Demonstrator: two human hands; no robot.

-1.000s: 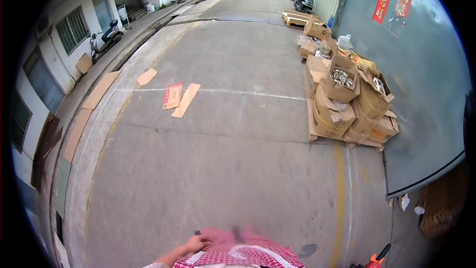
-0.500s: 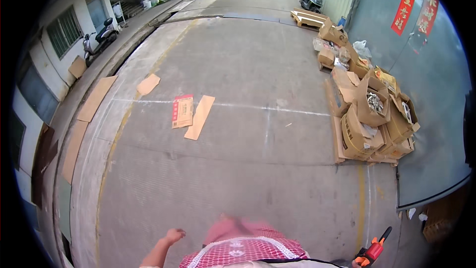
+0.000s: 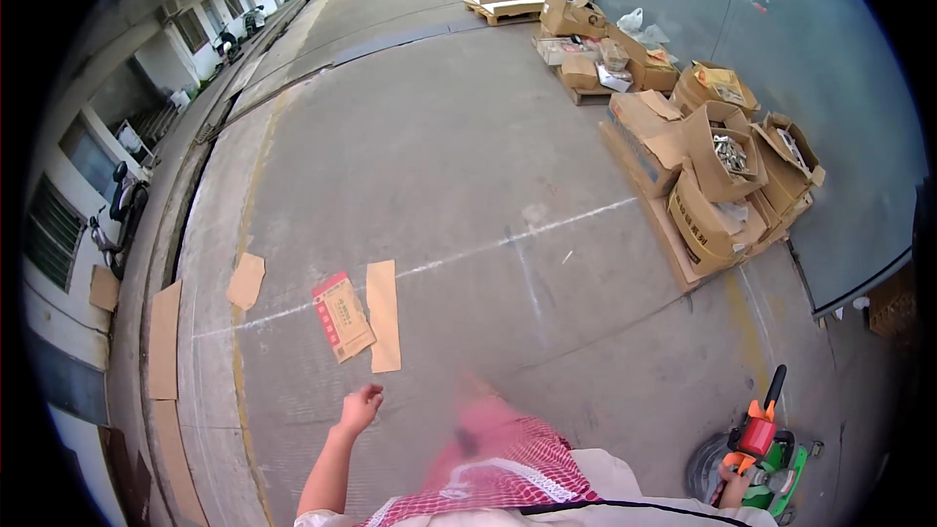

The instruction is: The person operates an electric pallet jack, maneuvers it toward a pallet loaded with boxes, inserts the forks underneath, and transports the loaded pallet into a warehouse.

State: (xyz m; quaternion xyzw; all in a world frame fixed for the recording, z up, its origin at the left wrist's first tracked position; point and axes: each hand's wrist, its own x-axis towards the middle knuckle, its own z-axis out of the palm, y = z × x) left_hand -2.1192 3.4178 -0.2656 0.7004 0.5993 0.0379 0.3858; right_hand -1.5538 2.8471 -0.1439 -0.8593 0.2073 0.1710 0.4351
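A wide concrete yard [image 3: 468,185] with a painted white line [image 3: 429,263], grey wall at right, stacked cardboard boxes [image 3: 722,185] on pallets. Flat cardboard sheets [image 3: 361,317] lie closer than before. The left hand [image 3: 359,408] swings forward, fingers loosely curled, empty. The right hand [image 3: 734,473] grips an orange-green power saw [image 3: 766,454] at lower right.

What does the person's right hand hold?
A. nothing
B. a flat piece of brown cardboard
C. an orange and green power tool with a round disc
C: the right hand grips the orange and green power tool with a round disc, low at the right.
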